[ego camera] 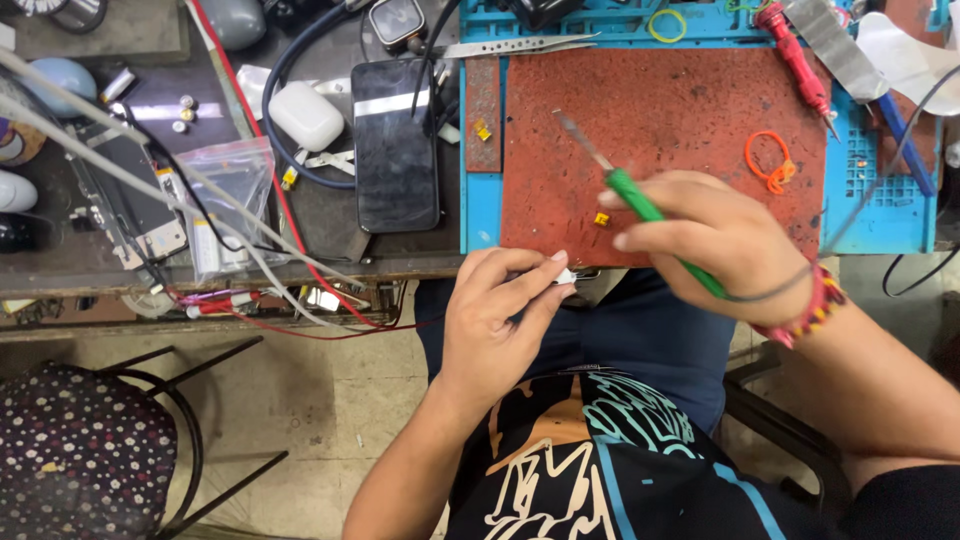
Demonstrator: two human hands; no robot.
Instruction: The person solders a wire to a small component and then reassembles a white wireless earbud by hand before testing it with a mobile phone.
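The right hand is closed around a green-handled soldering iron, its tip raised over the red work mat. The left hand pinches a small white part at the bench edge, just below the mat.

The person wears a dark, short-sleeved T-shirt printed on the chest with a bold graphic in orange, white and teal outlines, plus a light blue stripe slanting along one side. Dark blue trousers cover the lap. Both forearms are bare, and the right wrist carries a beaded bracelet of red beads mixed with a few yellow and dark ones; the fingernails are short and plain.
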